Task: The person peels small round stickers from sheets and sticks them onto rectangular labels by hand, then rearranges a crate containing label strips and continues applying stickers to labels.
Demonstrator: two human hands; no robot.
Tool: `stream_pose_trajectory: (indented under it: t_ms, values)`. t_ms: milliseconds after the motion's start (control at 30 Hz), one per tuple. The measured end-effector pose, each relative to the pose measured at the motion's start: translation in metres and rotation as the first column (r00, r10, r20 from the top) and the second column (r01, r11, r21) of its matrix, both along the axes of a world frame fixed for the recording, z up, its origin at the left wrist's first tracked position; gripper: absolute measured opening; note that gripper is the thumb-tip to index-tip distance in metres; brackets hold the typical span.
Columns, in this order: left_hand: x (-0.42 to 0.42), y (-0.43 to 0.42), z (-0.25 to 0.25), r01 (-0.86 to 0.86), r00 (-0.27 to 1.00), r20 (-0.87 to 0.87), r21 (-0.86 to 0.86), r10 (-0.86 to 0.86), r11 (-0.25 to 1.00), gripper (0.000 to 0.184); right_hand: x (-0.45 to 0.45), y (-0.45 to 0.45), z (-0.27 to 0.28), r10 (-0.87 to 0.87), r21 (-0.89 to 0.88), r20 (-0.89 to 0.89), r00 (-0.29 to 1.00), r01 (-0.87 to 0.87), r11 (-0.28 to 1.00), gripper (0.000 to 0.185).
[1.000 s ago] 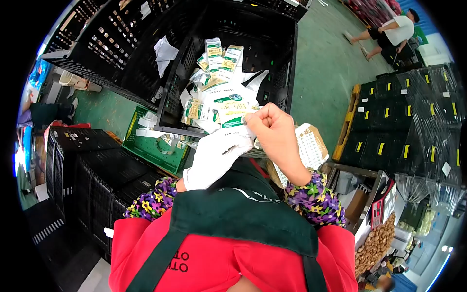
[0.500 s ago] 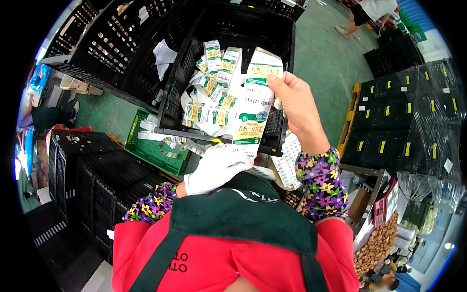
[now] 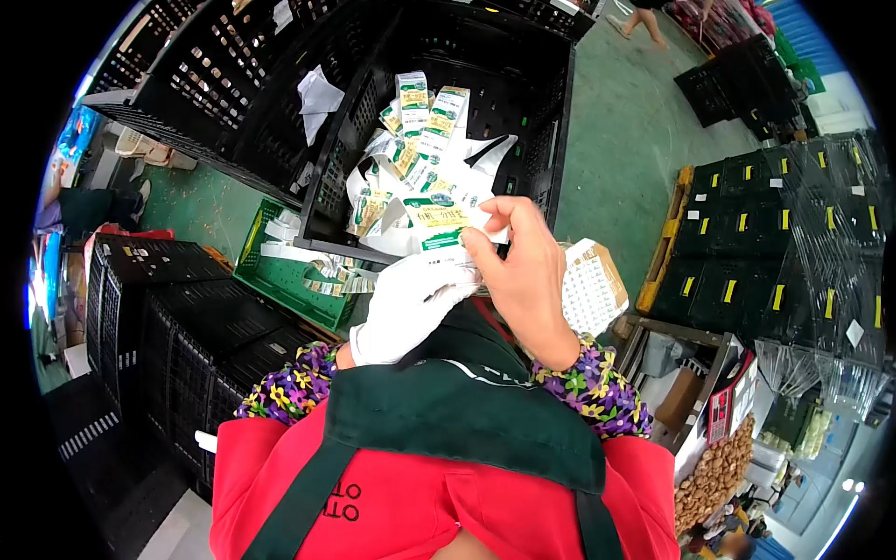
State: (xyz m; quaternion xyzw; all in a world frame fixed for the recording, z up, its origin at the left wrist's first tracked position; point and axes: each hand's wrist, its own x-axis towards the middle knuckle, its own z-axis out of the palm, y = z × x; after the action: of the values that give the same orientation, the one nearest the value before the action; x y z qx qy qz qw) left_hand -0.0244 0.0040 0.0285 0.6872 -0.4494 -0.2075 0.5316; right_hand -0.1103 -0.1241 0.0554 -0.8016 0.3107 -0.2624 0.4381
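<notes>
My left hand, in a white glove, is closed round the lower end of a strip of printed labels in green, white and yellow. Bare, my right hand pinches the strip's right edge between thumb and curled fingers. Beyond both hands stands a black plastic crate with a loose heap of the same label strip inside. Part of the strip is hidden behind my fingers. A white sheet of small printed labels lies to the right of my right hand.
At left are a green crate holding label scraps and several stacked black crates. Wrapped dark crates stand on a pallet at right. Brown pieces lie at lower right. A person's legs show at the top.
My right hand has come down and towards me, next to my left hand. The strip, earlier stretched upright between them, now folds over the crate's near edge. The background person has moved.
</notes>
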Motion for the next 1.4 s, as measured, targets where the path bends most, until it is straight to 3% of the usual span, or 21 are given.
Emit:
stream_pose_trajectory:
  t_ms: [33,67,133,167,200,267,333,400,467,600,633,700,867,900,1000,1133,1200,1233,1267,1333,1400]
  values:
    - [0.001,0.002,0.000,0.000,1.000,-0.024,0.021,0.001,1.000,0.015,0.000,-0.001,0.007,-0.036,-0.241,-0.079,0.996,0.016,0.970,0.020]
    - [0.003,0.003,0.000,0.000,1.000,-0.024,0.021,0.000,1.000,0.015,-0.002,-0.007,0.003,-0.037,-0.241,-0.079,0.996,0.016,0.970,0.020]
    - [0.009,0.006,0.002,0.037,0.998,0.044,0.006,-0.037,0.999,0.013,-0.008,-0.025,-0.013,0.107,0.207,-0.118,0.987,-0.081,0.975,0.021]
    - [0.010,0.004,0.002,0.033,0.998,0.046,0.004,-0.034,0.999,0.013,-0.007,-0.027,-0.018,0.162,0.373,0.039,0.986,-0.165,0.913,0.025]
    - [0.011,0.003,0.000,0.085,0.995,0.055,-0.037,-0.083,0.996,0.013,-0.006,-0.027,-0.015,0.166,0.372,0.038,0.985,-0.168,0.913,0.025]
    - [0.008,0.003,-0.003,0.140,0.989,0.066,-0.076,-0.135,0.987,0.012,-0.004,-0.028,-0.007,0.404,0.444,0.003,0.915,-0.363,0.819,0.029]
    - [0.001,0.006,-0.010,0.233,0.958,0.170,0.003,-0.230,0.972,0.010,0.009,-0.037,-0.008,0.240,0.356,0.122,0.963,-0.268,0.895,0.025]
    - [-0.004,0.008,-0.025,0.288,0.935,0.195,0.076,-0.297,0.955,0.013,0.021,-0.048,0.014,-0.009,0.651,0.196,0.981,-0.123,0.749,0.018]
    - [-0.007,0.010,-0.022,0.263,0.965,-0.019,0.096,-0.263,0.960,0.014,0.012,-0.058,0.008,-0.044,0.644,0.183,0.982,-0.086,0.760,0.014]
    - [0.005,0.010,-0.007,0.087,0.988,-0.135,0.103,-0.072,0.991,0.012,-0.002,-0.035,0.008,-0.106,0.518,0.272,0.956,-0.053,0.854,0.028]
    - [0.006,0.009,-0.010,0.074,0.988,-0.144,0.071,-0.063,0.995,0.013,-0.007,-0.025,0.010,-0.060,0.623,0.283,0.957,-0.136,0.771,0.033]
    - [0.005,0.008,-0.012,0.066,0.987,-0.153,0.040,-0.059,0.997,0.013,-0.007,-0.010,-0.002,0.032,0.574,0.334,0.942,-0.230,0.786,0.030]
    - [0.002,0.004,-0.002,0.080,0.994,-0.069,-0.040,-0.082,0.996,0.017,-0.004,-0.005,-0.018,0.226,0.443,0.207,0.952,-0.297,0.846,0.024]
    - [0.002,0.004,-0.004,0.081,0.994,-0.069,-0.041,-0.084,0.996,0.017,-0.006,-0.007,-0.014,0.250,0.506,0.176,0.952,-0.305,0.807,0.026]
    - [0.004,0.004,-0.007,0.129,0.986,0.112,-0.039,-0.124,0.991,0.016,-0.001,-0.014,-0.015,0.139,0.437,0.115,0.983,-0.176,0.882,0.029]
    - [0.008,0.006,-0.006,0.191,0.962,0.207,-0.027,-0.181,0.981,0.013,0.000,-0.009,-0.009,0.270,0.548,0.134,0.953,-0.298,0.782,0.034]
    - [0.008,0.005,0.001,0.214,0.951,0.229,-0.006,-0.207,0.977,0.013,-0.003,-0.015,-0.017,0.244,0.513,0.137,0.960,-0.280,0.811,0.031]
    - [0.007,0.004,0.007,0.103,0.993,0.054,-0.025,-0.101,0.994,0.015,-0.009,-0.026,-0.018,0.170,0.229,0.061,0.983,-0.180,0.957,0.029]
    - [0.007,0.003,0.011,-0.011,0.992,-0.125,-0.022,0.009,1.000,0.017,-0.015,-0.036,-0.018,0.073,-0.086,0.012,0.997,-0.072,0.994,0.027]
    - [0.015,0.002,0.005,-0.161,0.873,-0.467,-0.010,0.138,0.987,0.019,-0.032,-0.039,-0.001,0.137,0.052,0.019,0.990,-0.137,0.989,0.025]
    - [0.029,0.000,0.007,-0.185,0.814,-0.556,0.025,0.167,0.982,0.021,-0.045,-0.036,0.006,0.307,-0.285,-0.271,0.912,-0.381,0.880,0.029]
